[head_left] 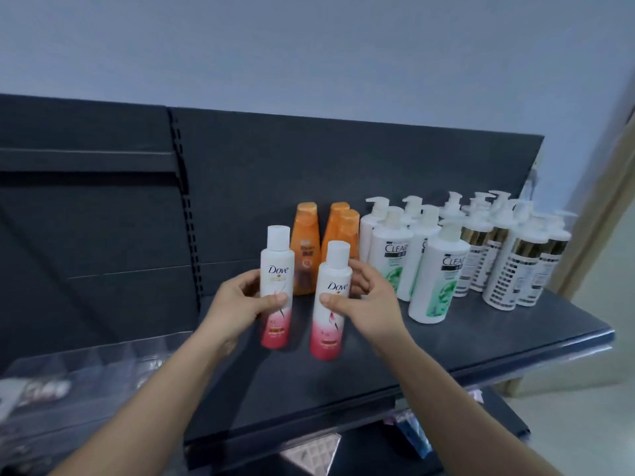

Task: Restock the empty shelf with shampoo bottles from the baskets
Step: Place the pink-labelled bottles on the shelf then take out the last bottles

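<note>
Well, the dark shelf (446,341) has bare room along its front edge and toward its left end; stock crowds the back and the right end. At the back stand orange bottles (304,245), with white pump bottles (436,280) reading "CLEAR" beside them and gold-banded pump bottles (508,269) nearest the right end. Mid-shelf, two upright pink-and-white bottles read "Dove". The left hand (237,304) grips the left Dove bottle (276,269), thumb across its front. The right hand (371,304) grips the right Dove bottle (331,297) likewise.

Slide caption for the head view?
Left hand holds the left Dove bottle, right hand the right Dove bottle, at the dark shelf.
</note>
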Tool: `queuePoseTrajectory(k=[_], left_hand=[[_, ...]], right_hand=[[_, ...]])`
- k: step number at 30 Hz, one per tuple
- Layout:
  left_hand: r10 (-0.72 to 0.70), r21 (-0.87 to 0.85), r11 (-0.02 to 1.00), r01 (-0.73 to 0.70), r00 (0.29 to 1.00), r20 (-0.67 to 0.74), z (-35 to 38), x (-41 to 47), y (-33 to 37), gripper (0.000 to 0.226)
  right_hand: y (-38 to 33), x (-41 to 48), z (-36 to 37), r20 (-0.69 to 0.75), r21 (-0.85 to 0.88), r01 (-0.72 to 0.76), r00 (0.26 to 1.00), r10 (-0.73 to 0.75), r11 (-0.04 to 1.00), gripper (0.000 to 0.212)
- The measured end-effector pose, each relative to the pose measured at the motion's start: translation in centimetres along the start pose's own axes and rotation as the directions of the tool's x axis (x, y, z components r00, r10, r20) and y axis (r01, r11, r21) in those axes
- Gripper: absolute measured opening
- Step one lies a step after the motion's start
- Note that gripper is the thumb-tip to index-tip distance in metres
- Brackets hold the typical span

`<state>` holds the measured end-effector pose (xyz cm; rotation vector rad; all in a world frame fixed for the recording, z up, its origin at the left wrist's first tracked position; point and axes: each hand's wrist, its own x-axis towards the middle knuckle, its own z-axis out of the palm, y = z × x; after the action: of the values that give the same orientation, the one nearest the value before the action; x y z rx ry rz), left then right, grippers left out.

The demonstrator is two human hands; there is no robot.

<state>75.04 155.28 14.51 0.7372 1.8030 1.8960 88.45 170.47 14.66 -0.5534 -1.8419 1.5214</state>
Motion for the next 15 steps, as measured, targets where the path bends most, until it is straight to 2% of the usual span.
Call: queuePoseTrajectory(k=[10,15], left_hand=[[0.046,0.139,0.990,-0.025,0.987,-0.154,-5.4,4.9,-1.5,0.040],[0.061,0.219,0.976,-0.017,0.978,-0.198,-7.4,8.0,-2.8,0.044]], right_hand=[[1.3,5.8,6.3,0.100,-0.025,-0.002,0.995,0.005,1.000,0.061],[2.2,8.8,9.1,0.106,-0.102,0.010,0.994,0.001,0.995,0.060]])
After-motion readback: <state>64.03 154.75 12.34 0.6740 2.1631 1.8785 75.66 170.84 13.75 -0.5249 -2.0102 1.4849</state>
